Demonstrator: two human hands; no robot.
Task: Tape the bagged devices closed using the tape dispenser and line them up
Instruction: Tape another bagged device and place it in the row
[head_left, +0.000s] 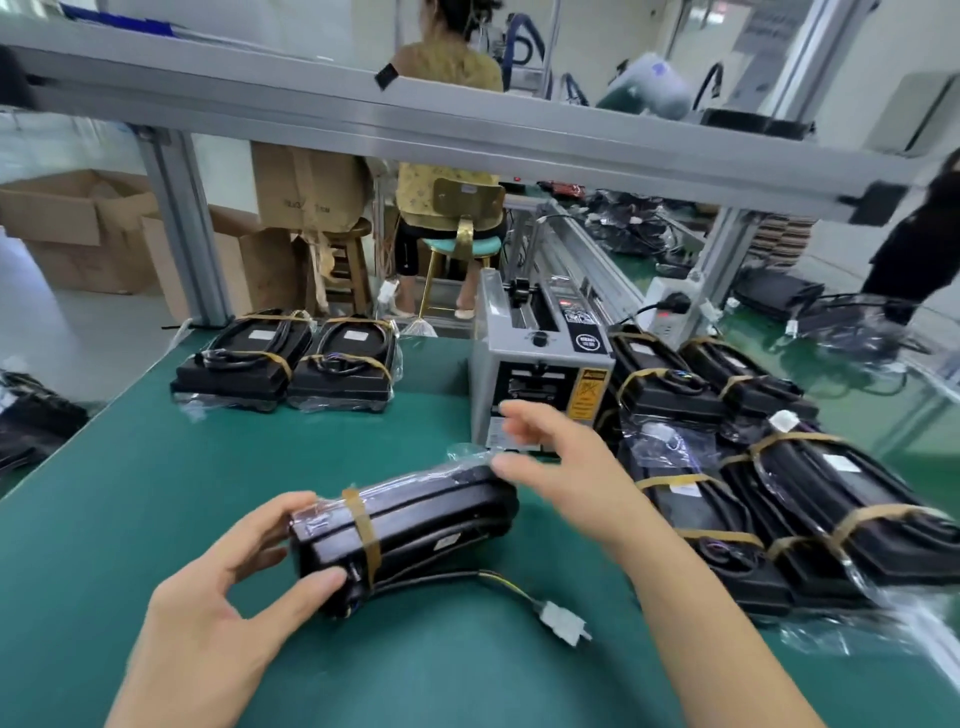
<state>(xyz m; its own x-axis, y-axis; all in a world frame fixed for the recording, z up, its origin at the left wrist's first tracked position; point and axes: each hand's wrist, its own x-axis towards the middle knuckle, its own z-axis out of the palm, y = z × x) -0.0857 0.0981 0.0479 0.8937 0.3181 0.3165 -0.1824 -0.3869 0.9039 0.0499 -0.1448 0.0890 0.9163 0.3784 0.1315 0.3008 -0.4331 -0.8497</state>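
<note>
A black device in a clear bag (415, 525) lies on the green mat in front of me, with one brown tape band round its left part. Its cable ends in a white plug (563, 623) on the mat. My left hand (234, 592) grips the device's left end, thumb on the near face and fingers over the top. My right hand (561, 457) hovers with fingers spread loosely above the device's right end, just in front of the grey tape dispenser (540, 384). I see no tape in its fingers.
Two taped bagged devices (285, 364) lie side by side at the back left. Several more (753, 467) are lined up at the right, beside the dispenser. An aluminium frame beam (467, 130) crosses overhead. A person sits on a stool beyond the bench, and cardboard boxes stand at the far left.
</note>
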